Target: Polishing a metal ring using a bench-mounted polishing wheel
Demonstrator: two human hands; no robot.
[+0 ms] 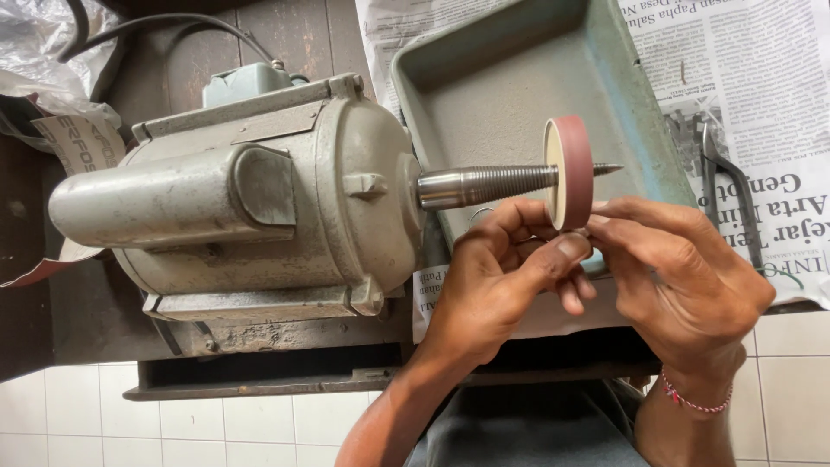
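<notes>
A grey electric bench motor (pixel 242 199) lies on the dark bench, its tapered threaded spindle (pixel 488 184) pointing right. On that spindle sits a reddish-brown wheel (pixel 572 169) with a pale face. My left hand (pixel 497 277) and my right hand (pixel 683 277) meet fingertip to fingertip just under the wheel's lower edge. Together they pinch a small piece (pixel 590 246) that is almost wholly hidden by the fingers. A red and white cord bracelet (pixel 696 402) circles my right wrist.
A grey-green metal tray (pixel 510 78) sits under the wheel on sheets of newspaper (pixel 761 86). Dark pliers (pixel 726 190) lie on the paper at the right. At the top left are a plastic bag (pixel 39 43), sandpaper and a black cable (pixel 181 22). White floor tiles (pixel 173 424) show below.
</notes>
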